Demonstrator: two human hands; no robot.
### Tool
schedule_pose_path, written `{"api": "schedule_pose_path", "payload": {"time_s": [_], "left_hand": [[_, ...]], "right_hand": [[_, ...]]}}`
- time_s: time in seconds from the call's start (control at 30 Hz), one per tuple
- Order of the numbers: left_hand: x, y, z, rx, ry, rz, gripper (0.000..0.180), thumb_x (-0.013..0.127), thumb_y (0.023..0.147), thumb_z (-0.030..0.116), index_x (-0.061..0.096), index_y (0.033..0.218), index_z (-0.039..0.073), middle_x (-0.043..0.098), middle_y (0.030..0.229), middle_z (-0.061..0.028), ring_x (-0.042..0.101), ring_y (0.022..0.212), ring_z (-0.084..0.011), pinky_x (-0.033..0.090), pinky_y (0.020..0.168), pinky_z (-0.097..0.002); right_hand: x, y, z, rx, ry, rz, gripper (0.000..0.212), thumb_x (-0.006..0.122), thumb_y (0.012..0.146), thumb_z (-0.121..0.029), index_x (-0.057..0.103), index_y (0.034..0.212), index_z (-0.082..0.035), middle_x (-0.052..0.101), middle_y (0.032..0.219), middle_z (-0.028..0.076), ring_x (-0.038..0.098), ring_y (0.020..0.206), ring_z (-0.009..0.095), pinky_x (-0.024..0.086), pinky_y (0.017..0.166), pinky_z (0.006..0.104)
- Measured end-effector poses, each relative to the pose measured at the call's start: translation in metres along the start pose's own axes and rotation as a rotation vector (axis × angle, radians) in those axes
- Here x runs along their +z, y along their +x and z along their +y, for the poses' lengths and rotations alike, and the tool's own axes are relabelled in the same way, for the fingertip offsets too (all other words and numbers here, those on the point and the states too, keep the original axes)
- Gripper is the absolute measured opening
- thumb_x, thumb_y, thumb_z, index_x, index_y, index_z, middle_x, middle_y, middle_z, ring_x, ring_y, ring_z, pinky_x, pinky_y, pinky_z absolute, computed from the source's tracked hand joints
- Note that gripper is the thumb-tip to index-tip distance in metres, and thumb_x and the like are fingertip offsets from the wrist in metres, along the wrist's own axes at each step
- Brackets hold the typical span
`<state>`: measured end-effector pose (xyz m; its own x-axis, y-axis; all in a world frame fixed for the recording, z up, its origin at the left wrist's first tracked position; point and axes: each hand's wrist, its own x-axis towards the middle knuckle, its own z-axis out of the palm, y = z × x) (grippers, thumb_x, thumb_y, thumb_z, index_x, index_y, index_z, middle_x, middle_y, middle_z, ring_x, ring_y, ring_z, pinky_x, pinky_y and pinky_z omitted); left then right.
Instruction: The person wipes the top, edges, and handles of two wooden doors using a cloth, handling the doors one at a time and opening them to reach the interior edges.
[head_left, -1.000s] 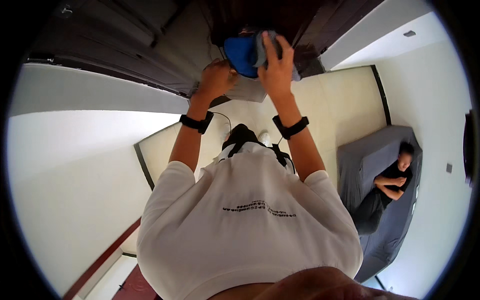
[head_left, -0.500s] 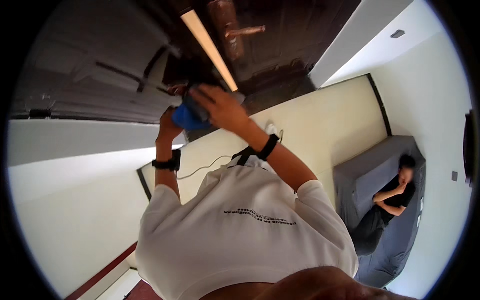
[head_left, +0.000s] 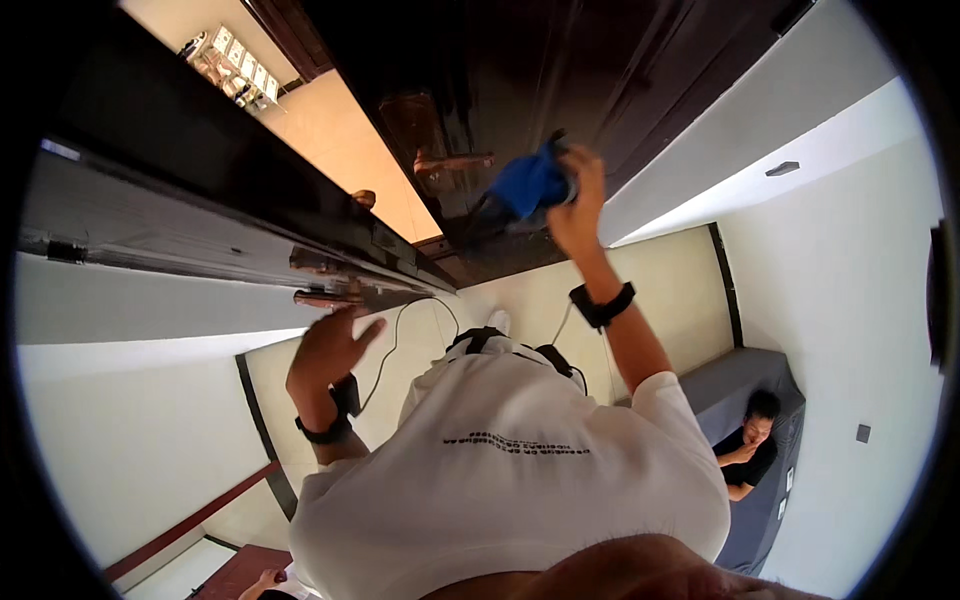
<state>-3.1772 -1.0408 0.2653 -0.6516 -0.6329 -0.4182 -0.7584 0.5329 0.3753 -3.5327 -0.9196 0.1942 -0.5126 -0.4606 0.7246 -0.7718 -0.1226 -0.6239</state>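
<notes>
In my right hand (head_left: 580, 210) is a bunched blue cloth (head_left: 532, 183), with a dark, blurred part hanging at its lower left. The fingers close round its right side, in front of the dark door leaf (head_left: 600, 90) on the right, below and right of that leaf's reddish-brown lever handle (head_left: 452, 161). My left hand (head_left: 328, 352) holds nothing, its thumb spread away from the fingers. It is just under the reddish lever handle (head_left: 328, 299) of the left door leaf (head_left: 200, 210); whether the fingertips touch the handle I cannot tell.
Between the leaves a gap shows a lit floor (head_left: 345, 150) and a white rack (head_left: 240, 65) beyond. A thin cable (head_left: 398, 330) hangs by my left wrist. At the right a person (head_left: 752, 445) sits on a grey-covered sofa (head_left: 700, 375). Another person's hand (head_left: 265, 583) shows at lower left.
My hands have parted: the right one has carried the blue cloth to the right, and the left one has come off it and dropped lower. The gap between the door leaves is much wider.
</notes>
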Motion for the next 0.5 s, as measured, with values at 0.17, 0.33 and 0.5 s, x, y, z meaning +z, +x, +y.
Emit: {"api": "schedule_pose_path", "payload": {"time_s": [0.17, 0.33, 0.5], "left_hand": [[0.012, 0.016, 0.079, 0.446, -0.215, -0.093, 0.043, 0.063, 0.093, 0.035, 0.06, 0.122, 0.003, 0.063, 0.118, -0.0172, 0.06, 0.109, -0.0327, 0.047, 0.094, -0.0378], [0.024, 0.088, 0.151, 0.576, -0.2, 0.165, 0.035, 0.062, 0.094, 0.025, 0.059, 0.12, 0.002, 0.065, 0.113, -0.0137, 0.062, 0.106, -0.0278, 0.048, 0.093, -0.0364], [0.08, 0.2, 0.22, 0.53, -0.803, 0.164, 0.026, 0.057, 0.098, 0.019, 0.059, 0.116, 0.0, 0.065, 0.11, -0.012, 0.066, 0.093, -0.0163, 0.052, 0.085, -0.0292]], "right_hand": [[-0.033, 0.107, 0.067, -0.181, -0.154, 0.268, 0.061, 0.053, 0.058, 0.011, 0.06, 0.117, -0.004, 0.047, 0.126, 0.017, 0.047, 0.118, 0.039, 0.04, 0.101, 0.0425], [-0.051, 0.169, 0.109, -0.175, -0.121, 0.135, 0.059, 0.066, 0.084, -0.015, 0.047, 0.138, -0.001, 0.036, 0.145, 0.023, 0.036, 0.133, 0.043, 0.029, 0.112, 0.0472], [-0.038, 0.144, 0.178, -0.289, -0.308, -0.022, 0.074, 0.074, 0.062, 0.001, 0.056, 0.132, -0.016, 0.044, 0.135, 0.014, 0.045, 0.12, 0.038, 0.041, 0.102, 0.0457]]}}
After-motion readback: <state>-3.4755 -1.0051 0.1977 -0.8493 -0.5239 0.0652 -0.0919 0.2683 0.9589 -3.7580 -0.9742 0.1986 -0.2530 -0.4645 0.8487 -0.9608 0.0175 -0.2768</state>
